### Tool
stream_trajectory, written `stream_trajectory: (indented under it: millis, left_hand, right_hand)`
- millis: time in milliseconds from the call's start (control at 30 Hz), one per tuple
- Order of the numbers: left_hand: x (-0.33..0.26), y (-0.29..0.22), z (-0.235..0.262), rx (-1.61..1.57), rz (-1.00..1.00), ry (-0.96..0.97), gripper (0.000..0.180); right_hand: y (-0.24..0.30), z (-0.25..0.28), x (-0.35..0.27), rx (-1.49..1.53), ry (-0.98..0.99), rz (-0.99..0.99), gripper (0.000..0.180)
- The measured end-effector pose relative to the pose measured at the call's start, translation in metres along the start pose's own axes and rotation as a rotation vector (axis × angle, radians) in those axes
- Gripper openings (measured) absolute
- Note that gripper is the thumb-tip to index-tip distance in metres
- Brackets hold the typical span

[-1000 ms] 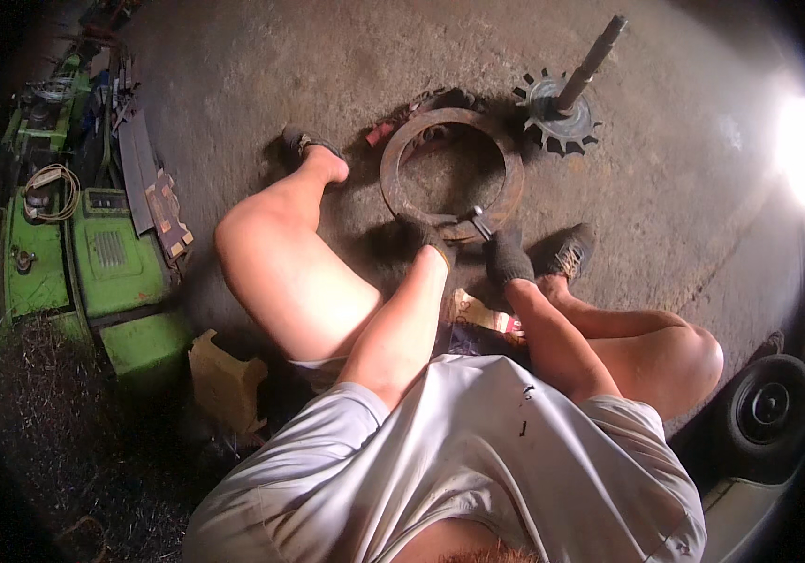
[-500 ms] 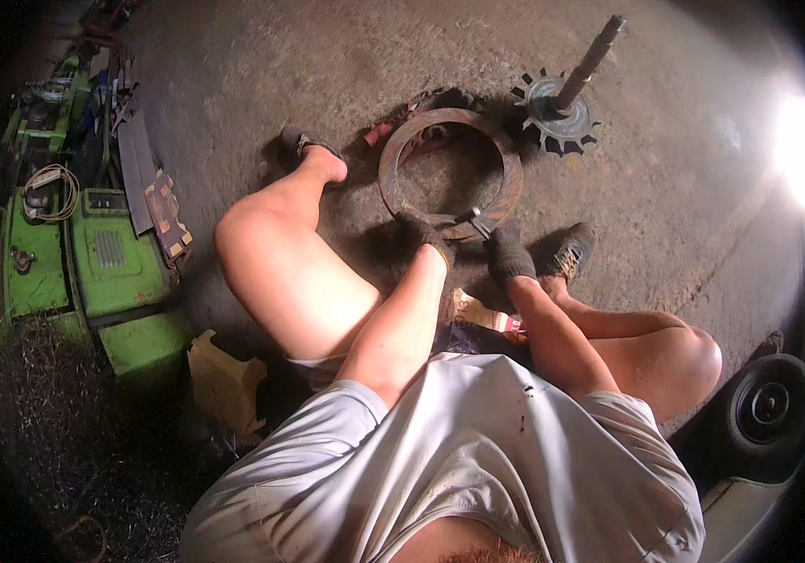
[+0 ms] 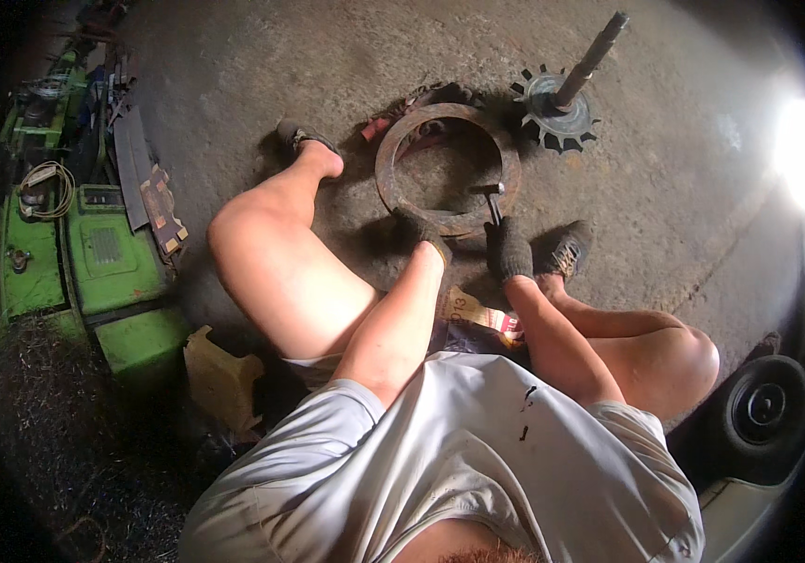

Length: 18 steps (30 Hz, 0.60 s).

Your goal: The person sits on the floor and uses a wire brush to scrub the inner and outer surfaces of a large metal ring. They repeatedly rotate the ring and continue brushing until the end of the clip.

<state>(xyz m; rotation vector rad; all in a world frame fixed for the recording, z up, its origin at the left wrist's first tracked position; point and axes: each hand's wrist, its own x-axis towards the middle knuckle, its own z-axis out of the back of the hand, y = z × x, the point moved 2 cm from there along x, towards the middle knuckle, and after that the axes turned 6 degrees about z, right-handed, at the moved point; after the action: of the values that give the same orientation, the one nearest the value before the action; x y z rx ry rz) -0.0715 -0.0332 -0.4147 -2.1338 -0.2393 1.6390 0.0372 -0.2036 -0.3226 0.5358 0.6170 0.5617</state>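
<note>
A large rusty metal ring (image 3: 386, 178) stands in front of me between my legs, its open middle facing up. My left hand (image 3: 414, 231), in a dark knit glove, is closed at its near left rim; the fingertips are hard to make out against the dark metal. In my gloved right hand (image 3: 512, 251) is a hammer (image 3: 494, 190), gripped by the handle. The hammer's small head is over the ring's near right part; whether it touches the ring cannot be told.
Beyond the ring lies a red and dark cloth (image 3: 379, 128). To its right a bladed rotor (image 3: 553, 108) with a long shaft stands on the concrete. Green machinery (image 3: 121, 253) and heaped metal shavings (image 3: 55, 413) fill the left; a black wheel (image 3: 764, 403) is at right.
My right hand has turned the hammer, and its head has moved up and to the right, farther from the near rim. My left hand stays by the ring.
</note>
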Motion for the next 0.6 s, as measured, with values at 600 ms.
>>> stream_trajectory:
  millis: [600]
  left_hand:
    - [0.007,0.005,0.009,-0.084,-0.204,-0.253,0.043]
  right_hand:
    - [-0.027,-0.019,0.014,-0.144,0.163,0.04,0.038]
